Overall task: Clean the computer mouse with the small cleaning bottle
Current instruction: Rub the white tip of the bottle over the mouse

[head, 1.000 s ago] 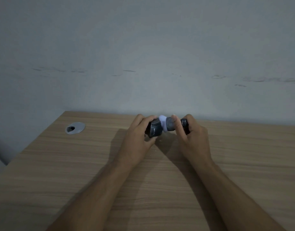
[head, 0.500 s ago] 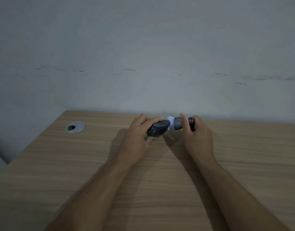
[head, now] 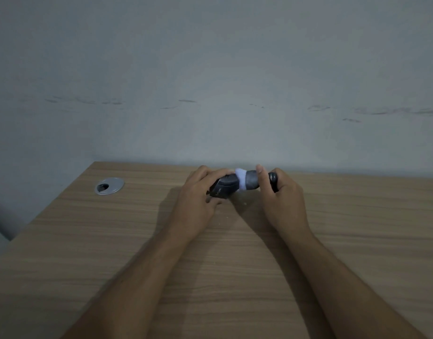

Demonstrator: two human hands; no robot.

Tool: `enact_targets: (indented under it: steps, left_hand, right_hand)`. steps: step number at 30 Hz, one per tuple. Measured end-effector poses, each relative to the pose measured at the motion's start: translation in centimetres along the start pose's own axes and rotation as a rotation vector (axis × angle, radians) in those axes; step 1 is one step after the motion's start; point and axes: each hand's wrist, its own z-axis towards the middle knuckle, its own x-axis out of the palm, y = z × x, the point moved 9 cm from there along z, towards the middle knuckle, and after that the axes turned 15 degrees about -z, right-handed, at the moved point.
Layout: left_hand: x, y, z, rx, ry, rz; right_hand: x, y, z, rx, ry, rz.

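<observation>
The person's left hand (head: pixel 198 199) is wrapped around a dark computer mouse (head: pixel 224 188), fingers over its top and thumb underneath, holding it tilted just above the wooden desk (head: pixel 112 241) near the far edge. The right hand (head: pixel 281 199) is closed around a small cleaning bottle (head: pixel 253 179), which lies nearly level, its grey body pinched between forefinger and thumb and its dark end poking out past the back of the fist. The bottle's white tip (head: pixel 241 178) is pressed against the mouse, right where the two grips meet. What is inside the bottle cannot be made out; its body is opaque and the light is dim.

Just below the meeting point, a few pale specks (head: pixel 244 204) sit on the desk surface, between the two wrists. Well off to the left of the left hand, a round silver cable cover (head: pixel 109 186) is set into the desk, with a dark opening in it. Behind both hands rises a plain grey wall (head: pixel 210 81) with faint scuff marks. Both forearms stretch across the desk.
</observation>
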Motion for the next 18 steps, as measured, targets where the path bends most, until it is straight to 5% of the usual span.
enact_targets:
  steps: [4, 11, 18]
  left_hand:
    - [-0.6, 0.8, -0.2, -0.1, -0.056, -0.171]
    - [-1.3, 3.2, -0.5, -0.272, -0.162, -0.315]
    - [-1.1, 2.8, -0.7, -0.29, -0.177, -0.41]
  right_hand:
    - [0.0, -1.0, 0.4, 0.056, 0.004, -0.007]
    - [0.3, 3.9, -1.3, -0.261, 0.104, 0.084]
    - [0.0, -0.3, 0.4, -0.036, 0.0, -0.025]
